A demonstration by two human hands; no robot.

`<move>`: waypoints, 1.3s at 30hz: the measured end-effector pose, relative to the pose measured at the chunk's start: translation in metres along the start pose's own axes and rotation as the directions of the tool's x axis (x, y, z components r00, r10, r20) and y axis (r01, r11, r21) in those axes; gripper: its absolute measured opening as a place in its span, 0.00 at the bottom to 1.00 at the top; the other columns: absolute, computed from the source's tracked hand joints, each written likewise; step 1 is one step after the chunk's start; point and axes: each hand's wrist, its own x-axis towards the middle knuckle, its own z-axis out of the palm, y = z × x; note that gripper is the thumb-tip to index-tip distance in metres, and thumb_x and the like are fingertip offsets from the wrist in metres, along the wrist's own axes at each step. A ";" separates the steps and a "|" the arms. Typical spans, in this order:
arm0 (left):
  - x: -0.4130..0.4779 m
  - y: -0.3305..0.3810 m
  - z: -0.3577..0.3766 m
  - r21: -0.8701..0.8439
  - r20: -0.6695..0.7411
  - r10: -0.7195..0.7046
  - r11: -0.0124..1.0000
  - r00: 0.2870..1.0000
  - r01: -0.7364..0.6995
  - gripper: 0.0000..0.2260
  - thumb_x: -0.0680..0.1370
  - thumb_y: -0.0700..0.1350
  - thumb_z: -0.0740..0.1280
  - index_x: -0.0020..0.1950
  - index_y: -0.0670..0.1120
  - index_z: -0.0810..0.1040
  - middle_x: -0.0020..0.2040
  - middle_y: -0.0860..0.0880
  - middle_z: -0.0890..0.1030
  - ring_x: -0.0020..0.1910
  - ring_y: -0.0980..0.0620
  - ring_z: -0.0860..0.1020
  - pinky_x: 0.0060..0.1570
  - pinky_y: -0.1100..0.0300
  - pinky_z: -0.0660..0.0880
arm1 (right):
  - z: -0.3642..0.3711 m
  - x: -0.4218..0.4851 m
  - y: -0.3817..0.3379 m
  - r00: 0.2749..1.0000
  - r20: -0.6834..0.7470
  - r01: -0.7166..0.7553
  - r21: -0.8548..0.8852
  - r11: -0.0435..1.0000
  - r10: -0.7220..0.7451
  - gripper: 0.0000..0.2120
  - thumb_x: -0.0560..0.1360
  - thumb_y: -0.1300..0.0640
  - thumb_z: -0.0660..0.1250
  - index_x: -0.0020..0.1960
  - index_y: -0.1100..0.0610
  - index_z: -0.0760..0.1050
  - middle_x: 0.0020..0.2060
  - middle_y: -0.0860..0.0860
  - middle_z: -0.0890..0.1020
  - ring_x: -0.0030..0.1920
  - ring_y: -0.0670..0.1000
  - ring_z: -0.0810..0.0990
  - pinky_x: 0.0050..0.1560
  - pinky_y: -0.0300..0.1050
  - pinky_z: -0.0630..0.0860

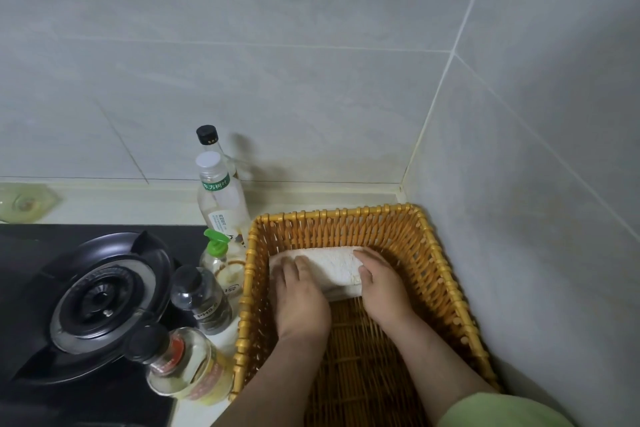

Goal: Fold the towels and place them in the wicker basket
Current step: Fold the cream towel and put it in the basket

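Note:
A folded white towel (332,267) lies at the far end of the yellow wicker basket (450,288), which stands in the corner of the counter against the tiled walls. My left hand (301,298) rests on the towel's left end, fingers laid over it. On the right end sits my right hand (381,284), fingers curled round that edge. Both forearms reach down into the basket. The near half of the basket's woven floor shows bare.
Several bottles stand just left of the basket: a tall clear one (221,198), a green-pump bottle (218,253), a dark-capped one (201,298) and an oil bottle (180,364). A black gas stove burner (100,298) fills the left. Tiled walls close the back and right.

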 end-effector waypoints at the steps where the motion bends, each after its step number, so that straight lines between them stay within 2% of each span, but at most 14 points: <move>1: 0.002 -0.003 0.002 -0.009 0.007 -0.005 1.000 1.000 0.005 0.32 0.79 0.34 0.56 0.80 0.45 0.45 0.80 0.45 0.45 0.79 0.44 0.42 0.77 0.45 0.46 | 0.001 0.000 0.001 1.000 0.014 -0.013 0.014 1.000 0.013 0.19 0.82 0.62 0.56 0.72 0.55 0.71 0.73 0.48 0.68 0.73 0.47 0.65 0.71 0.36 0.59; 5: 0.009 -0.010 0.010 -0.069 0.006 -0.023 0.997 1.000 0.024 0.33 0.78 0.30 0.55 0.80 0.47 0.48 0.80 0.48 0.45 0.79 0.47 0.41 0.77 0.43 0.49 | 0.002 0.000 0.008 0.997 0.026 -0.069 0.059 0.996 0.067 0.20 0.81 0.64 0.60 0.72 0.55 0.71 0.73 0.47 0.69 0.73 0.46 0.65 0.70 0.36 0.61; 8: 0.012 -0.011 0.013 -0.105 0.002 -0.040 0.994 0.999 0.040 0.32 0.78 0.28 0.51 0.80 0.48 0.51 0.81 0.49 0.46 0.79 0.48 0.42 0.77 0.45 0.50 | 0.004 -0.001 0.013 0.997 0.022 -0.078 0.053 0.996 0.077 0.20 0.80 0.63 0.63 0.72 0.55 0.71 0.73 0.46 0.69 0.73 0.44 0.65 0.68 0.32 0.57; 12: 0.017 -0.017 0.020 -0.170 0.015 -0.090 0.981 0.996 0.091 0.33 0.76 0.28 0.52 0.79 0.49 0.56 0.80 0.51 0.48 0.79 0.48 0.44 0.77 0.46 0.54 | 0.011 -0.006 0.018 0.997 0.013 -0.081 0.026 0.996 0.080 0.20 0.80 0.62 0.64 0.71 0.55 0.71 0.73 0.45 0.69 0.73 0.43 0.64 0.69 0.33 0.55; 17: 0.021 -0.015 0.016 -0.127 0.078 -0.088 0.987 0.993 0.098 0.32 0.78 0.29 0.52 0.79 0.49 0.56 0.81 0.49 0.47 0.79 0.48 0.43 0.77 0.45 0.51 | 0.011 -0.005 0.013 0.994 0.035 -0.099 -0.011 0.995 0.100 0.20 0.81 0.62 0.62 0.72 0.54 0.71 0.74 0.46 0.68 0.74 0.45 0.64 0.70 0.34 0.56; 21: 0.016 -0.003 -0.003 -0.063 0.104 -0.079 0.994 0.991 0.086 0.30 0.79 0.33 0.54 0.80 0.48 0.52 0.81 0.48 0.47 0.79 0.46 0.43 0.77 0.44 0.47 | 0.002 -0.002 -0.002 0.989 0.054 -0.137 0.002 0.991 0.136 0.20 0.82 0.61 0.60 0.73 0.54 0.70 0.74 0.48 0.68 0.74 0.49 0.65 0.73 0.42 0.61; 24: 0.009 0.008 -0.018 -0.036 0.054 -0.039 0.999 0.998 0.041 0.31 0.79 0.38 0.59 0.80 0.46 0.49 0.80 0.46 0.50 0.79 0.44 0.47 0.76 0.47 0.49 | -0.009 -0.003 -0.019 0.990 0.046 -0.134 -0.003 0.991 0.134 0.20 0.82 0.58 0.58 0.74 0.53 0.68 0.74 0.49 0.68 0.74 0.50 0.65 0.74 0.44 0.61; 27: 0.000 0.023 -0.037 -0.020 0.022 0.055 0.998 0.998 -0.055 0.26 0.82 0.47 0.57 0.79 0.46 0.54 0.80 0.44 0.54 0.79 0.44 0.52 0.77 0.49 0.48 | -0.026 -0.010 -0.040 0.989 0.036 -0.142 0.029 0.989 0.141 0.19 0.82 0.54 0.59 0.73 0.51 0.68 0.72 0.49 0.69 0.71 0.51 0.68 0.71 0.47 0.67; 29: -0.008 0.030 -0.057 -0.144 0.018 0.108 0.984 0.994 -0.104 0.23 0.83 0.53 0.55 0.77 0.48 0.61 0.78 0.46 0.61 0.77 0.47 0.58 0.76 0.50 0.54 | -0.040 -0.016 -0.052 0.986 0.012 -0.164 0.108 0.981 0.164 0.19 0.82 0.52 0.59 0.72 0.50 0.70 0.70 0.48 0.72 0.70 0.50 0.70 0.67 0.46 0.68; 32: -0.018 0.032 -0.096 -0.400 -0.016 0.176 0.901 0.984 -0.168 0.21 0.83 0.54 0.57 0.73 0.46 0.69 0.72 0.47 0.71 0.71 0.49 0.69 0.70 0.54 0.65 | -0.065 -0.027 -0.071 0.981 -0.055 -0.168 0.250 0.954 0.187 0.16 0.82 0.53 0.60 0.68 0.50 0.74 0.65 0.46 0.76 0.65 0.46 0.73 0.64 0.41 0.69; 34: -0.025 0.028 -0.124 -0.515 -0.025 0.178 0.841 0.984 -0.165 0.20 0.83 0.54 0.57 0.71 0.46 0.72 0.69 0.48 0.75 0.67 0.50 0.72 0.65 0.58 0.66 | -0.082 -0.038 -0.083 0.980 -0.078 -0.148 0.312 0.938 0.181 0.13 0.81 0.53 0.61 0.63 0.47 0.76 0.61 0.44 0.79 0.61 0.44 0.75 0.64 0.42 0.71; 36: -0.036 0.023 -0.146 -0.654 0.024 0.191 0.745 0.981 -0.129 0.21 0.83 0.56 0.56 0.70 0.45 0.73 0.65 0.52 0.76 0.62 0.54 0.72 0.62 0.60 0.64 | -0.097 -0.052 -0.095 0.979 -0.074 -0.146 0.397 0.906 0.190 0.09 0.81 0.53 0.62 0.57 0.43 0.77 0.57 0.44 0.80 0.58 0.45 0.78 0.63 0.47 0.76; 39: -0.057 0.012 -0.169 -0.778 0.064 0.271 0.616 0.961 -0.122 0.27 0.81 0.62 0.53 0.71 0.46 0.72 0.69 0.52 0.74 0.67 0.54 0.71 0.71 0.52 0.63 | -0.118 -0.082 -0.114 0.969 -0.120 -0.128 0.511 0.850 0.218 0.07 0.80 0.55 0.64 0.52 0.44 0.78 0.53 0.47 0.83 0.54 0.46 0.82 0.57 0.46 0.79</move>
